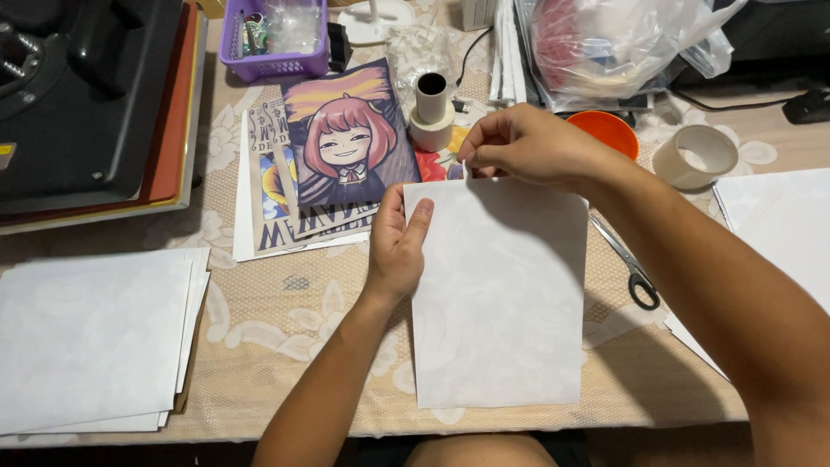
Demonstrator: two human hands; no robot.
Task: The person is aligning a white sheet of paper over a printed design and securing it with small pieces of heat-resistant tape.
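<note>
1. Far left of the white sheet you hold, a black machine with a flat plate (82,86) sits on red and yellow boards, and a loose stack of white paper sheets (95,337) lies on the worktop (285,320) with its beige floral cloth.
2. Closer to that sheet, a purple plastic basket (272,39) stands at the back, and printed cartoon posters of a pink-haired figure (337,147) lie fanned out just left of the sheet.
3. Your left hand (396,246) grips the large white paper sheet (497,294) at its upper left corner, thumb on top.
4. The sheet lies flat on the worktop, straight in front of you.
5. Behind the sheet's top edge stands a small white cardboard tape core (430,108).
6. Your right hand (519,147) pinches the sheet's top edge between the fingertips.
7. Right of the sheet lie an orange round bowl (609,130), black-handled scissors (631,264), a white tape roll (696,156) and more white paper (778,225).
</note>
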